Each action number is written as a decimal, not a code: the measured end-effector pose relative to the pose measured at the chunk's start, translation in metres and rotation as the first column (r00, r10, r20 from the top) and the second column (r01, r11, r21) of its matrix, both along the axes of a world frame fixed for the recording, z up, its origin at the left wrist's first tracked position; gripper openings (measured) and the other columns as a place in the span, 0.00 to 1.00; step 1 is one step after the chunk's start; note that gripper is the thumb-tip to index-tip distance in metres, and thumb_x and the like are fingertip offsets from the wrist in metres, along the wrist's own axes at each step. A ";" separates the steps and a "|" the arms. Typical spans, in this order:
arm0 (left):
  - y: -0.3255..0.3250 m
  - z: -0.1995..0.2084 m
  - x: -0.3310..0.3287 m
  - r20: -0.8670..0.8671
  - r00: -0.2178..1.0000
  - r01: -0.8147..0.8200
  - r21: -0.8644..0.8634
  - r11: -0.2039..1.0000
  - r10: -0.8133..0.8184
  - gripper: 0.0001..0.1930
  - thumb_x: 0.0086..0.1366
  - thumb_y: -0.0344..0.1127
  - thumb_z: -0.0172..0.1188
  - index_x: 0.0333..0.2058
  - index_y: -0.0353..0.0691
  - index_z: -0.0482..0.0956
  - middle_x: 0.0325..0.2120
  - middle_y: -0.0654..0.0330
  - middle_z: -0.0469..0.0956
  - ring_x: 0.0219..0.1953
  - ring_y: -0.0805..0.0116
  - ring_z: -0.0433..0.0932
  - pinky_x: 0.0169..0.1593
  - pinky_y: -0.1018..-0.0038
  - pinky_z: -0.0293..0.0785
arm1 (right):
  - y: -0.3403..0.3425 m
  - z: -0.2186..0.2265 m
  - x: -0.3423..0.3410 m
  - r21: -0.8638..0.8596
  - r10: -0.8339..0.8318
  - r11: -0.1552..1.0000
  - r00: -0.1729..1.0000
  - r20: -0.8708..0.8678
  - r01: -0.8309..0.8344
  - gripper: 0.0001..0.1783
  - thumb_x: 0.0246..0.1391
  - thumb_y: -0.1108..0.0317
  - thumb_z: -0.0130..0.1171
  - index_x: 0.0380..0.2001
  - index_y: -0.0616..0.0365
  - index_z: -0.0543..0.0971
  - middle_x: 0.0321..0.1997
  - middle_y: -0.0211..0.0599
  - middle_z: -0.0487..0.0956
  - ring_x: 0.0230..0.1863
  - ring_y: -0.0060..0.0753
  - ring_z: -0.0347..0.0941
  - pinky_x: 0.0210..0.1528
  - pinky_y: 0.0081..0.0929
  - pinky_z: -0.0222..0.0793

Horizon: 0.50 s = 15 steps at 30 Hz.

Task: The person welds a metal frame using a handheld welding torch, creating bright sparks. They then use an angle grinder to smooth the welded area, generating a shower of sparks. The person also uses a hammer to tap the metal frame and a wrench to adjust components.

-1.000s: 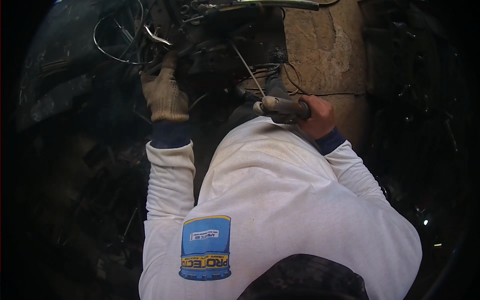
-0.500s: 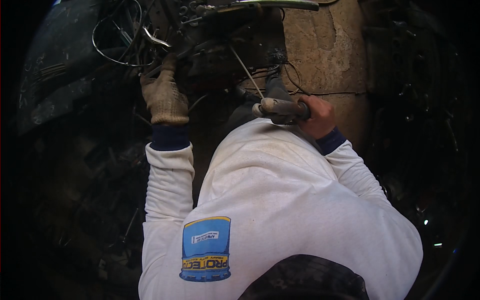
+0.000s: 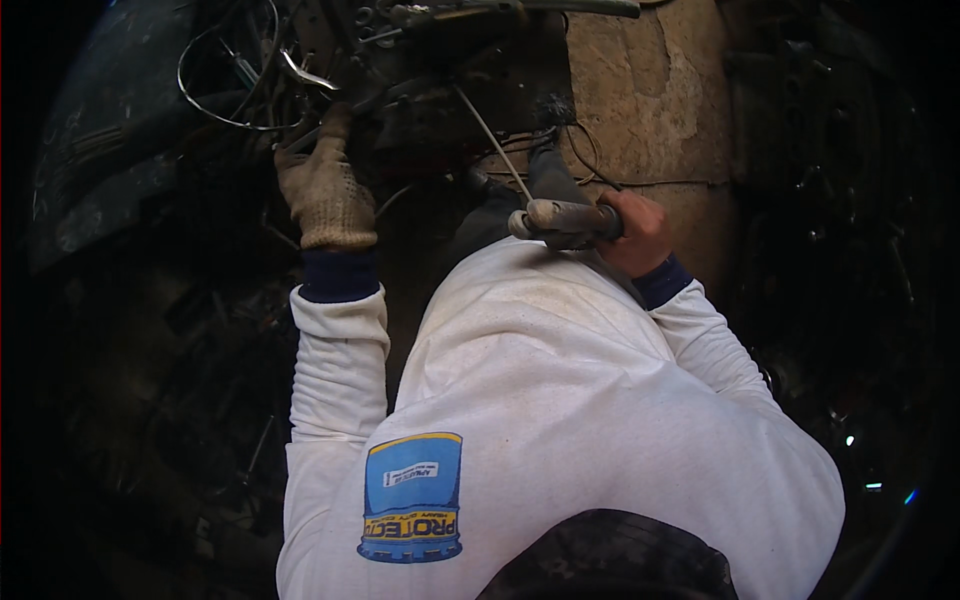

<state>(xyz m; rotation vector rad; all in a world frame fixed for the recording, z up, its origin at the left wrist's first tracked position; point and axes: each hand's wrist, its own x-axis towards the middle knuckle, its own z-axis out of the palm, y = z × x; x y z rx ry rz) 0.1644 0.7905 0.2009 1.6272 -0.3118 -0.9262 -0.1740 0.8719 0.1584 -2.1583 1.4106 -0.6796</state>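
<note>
My right hand (image 3: 642,234) is bare and closed around the dark grip of a welding electrode holder (image 3: 565,215). From its worn jaws a thin straight welding rod (image 3: 492,140) slants up and left toward the dark workbench. My left hand (image 3: 328,195), in a dirty knitted glove, grips the end of a dark metal bar (image 3: 303,142) at the near side of the bench, the thumb pointing away from me. Most of the bar is lost in shadow. Close beyond that hand lies a shiny bent metal lever (image 3: 308,72).
A loop of pale wire (image 3: 190,95) stands out left of the lever. Several spanners and rings (image 3: 375,30) lie on the cluttered dark bench (image 3: 520,80). Black cable (image 3: 590,150) runs over the worn concrete floor (image 3: 650,70). Dark metal parts crowd both sides.
The bench and its clutter sit slightly farther up and left in view. The electrode holder has tilted very slightly; both hands keep their hold.
</note>
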 end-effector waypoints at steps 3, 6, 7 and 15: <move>0.000 -0.006 0.004 -0.002 0.997 0.076 -0.098 0.992 -0.077 0.18 0.60 0.26 0.71 0.48 0.36 0.77 0.41 0.58 0.83 0.40 0.66 0.83 0.43 0.72 0.82 | 0.000 0.003 -0.003 -0.016 0.011 1.000 1.000 0.017 -0.010 0.22 0.35 0.63 0.76 0.35 0.54 0.80 0.25 0.38 0.79 0.25 0.43 0.78 0.27 0.37 0.73; 0.000 0.000 0.001 0.033 0.998 0.053 -0.032 0.998 -0.052 0.17 0.61 0.26 0.70 0.48 0.35 0.77 0.42 0.57 0.83 0.42 0.66 0.83 0.45 0.73 0.81 | 0.001 0.005 -0.010 0.006 0.028 1.000 0.999 0.029 -0.028 0.21 0.36 0.63 0.76 0.36 0.55 0.80 0.25 0.38 0.78 0.25 0.44 0.78 0.27 0.37 0.72; 0.000 0.003 -0.002 0.014 0.999 0.053 -0.041 0.998 -0.052 0.17 0.61 0.26 0.70 0.48 0.35 0.77 0.42 0.57 0.82 0.42 0.66 0.82 0.45 0.73 0.81 | 0.000 0.007 -0.011 0.020 0.030 0.999 0.999 0.040 -0.031 0.21 0.37 0.63 0.76 0.36 0.55 0.80 0.25 0.38 0.79 0.25 0.44 0.78 0.27 0.36 0.73; -0.003 0.012 -0.009 0.002 0.999 -0.033 0.025 0.999 0.033 0.17 0.62 0.25 0.69 0.48 0.34 0.76 0.44 0.56 0.82 0.43 0.66 0.83 0.46 0.74 0.82 | -0.023 -0.003 -0.035 0.125 0.130 0.982 0.985 0.114 -0.144 0.21 0.36 0.64 0.75 0.37 0.57 0.81 0.29 0.40 0.80 0.29 0.43 0.80 0.29 0.35 0.74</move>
